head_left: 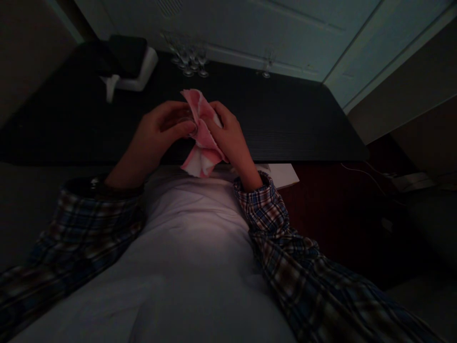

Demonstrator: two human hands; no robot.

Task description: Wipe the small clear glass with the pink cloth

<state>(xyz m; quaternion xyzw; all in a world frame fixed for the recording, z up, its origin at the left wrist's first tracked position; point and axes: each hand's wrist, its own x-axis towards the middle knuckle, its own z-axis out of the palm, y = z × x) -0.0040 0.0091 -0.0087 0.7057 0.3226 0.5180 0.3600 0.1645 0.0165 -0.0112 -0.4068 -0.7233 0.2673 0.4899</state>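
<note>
My left hand [159, 131] is closed around a clear glass [188, 116], mostly hidden by the fingers; its full shape does not show. A pink and white cloth [207, 138] is bunched against the glass, one corner sticking up and another hanging down. My right hand [228, 136] grips this cloth from the right side, fingers folded behind it. Both hands are held close together above the near edge of the dark table [293, 119].
Several stemmed glasses [189, 59] stand together at the table's back edge, and one more stemmed glass [266, 66] is farther right. A black and white box-like object [134, 66] sits at the back left. A white panelled surface [285, 28] rises behind the table.
</note>
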